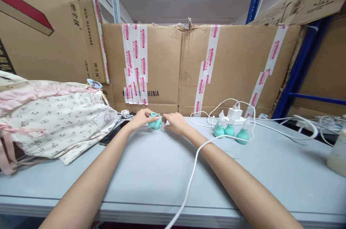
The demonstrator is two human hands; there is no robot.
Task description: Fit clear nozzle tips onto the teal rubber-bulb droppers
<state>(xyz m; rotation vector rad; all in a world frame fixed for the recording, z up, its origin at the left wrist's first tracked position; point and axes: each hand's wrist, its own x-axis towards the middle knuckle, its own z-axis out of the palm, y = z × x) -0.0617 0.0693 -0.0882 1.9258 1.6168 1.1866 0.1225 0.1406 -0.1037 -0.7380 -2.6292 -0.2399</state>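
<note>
At the far middle of the table, my left hand [142, 118] has its fingers and thumb closed on a teal rubber bulb [154, 124] with an open neck. A second teal rim shows just behind it, partly hidden. Close by on the right, my right hand [175, 122] pinches a small clear tip [163, 126] beside the bulb; whether the two touch I cannot tell. To the right stand three teal nasal aspirators, a left one [219, 128], a middle one [229, 130] and a front one [243, 136], with clear tips upright on their bulbs.
A white charger [234, 114] with looping cables stands behind the aspirators. One white cable [189, 185] crosses over my right forearm to the front edge. Floral fabric [62, 120] and a dark flat device [113, 134] lie left. Cardboard [162, 59] walls the back; a bottle [337, 153] stands right.
</note>
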